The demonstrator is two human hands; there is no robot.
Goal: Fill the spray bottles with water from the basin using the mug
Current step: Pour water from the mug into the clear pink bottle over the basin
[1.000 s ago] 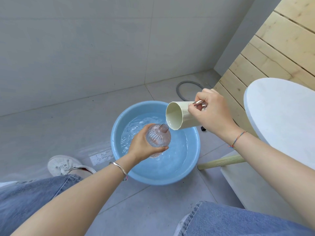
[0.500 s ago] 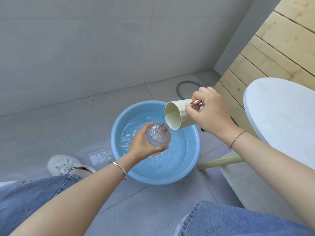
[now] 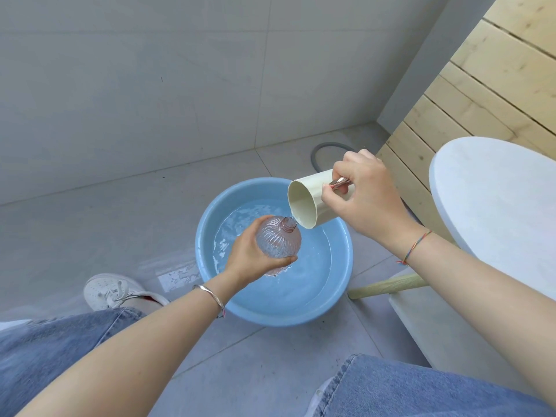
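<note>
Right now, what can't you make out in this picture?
Head view only:
- How full the bottle is: the left hand and ribbed wall hide the level.
- The mug handle: mostly covered by the right hand.
- The grey hose: part hidden behind mug and right hand.

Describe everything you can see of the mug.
The mug is a cream, straight-walled cylinder, matte like plastic or enamel, with a shiny coppery handle. The right hand grips it by that handle, tipped nearly on its side, mouth facing left. It hangs over the far right of the basin; a thin stream of water runs from its lower lip into the bottle.
</note>
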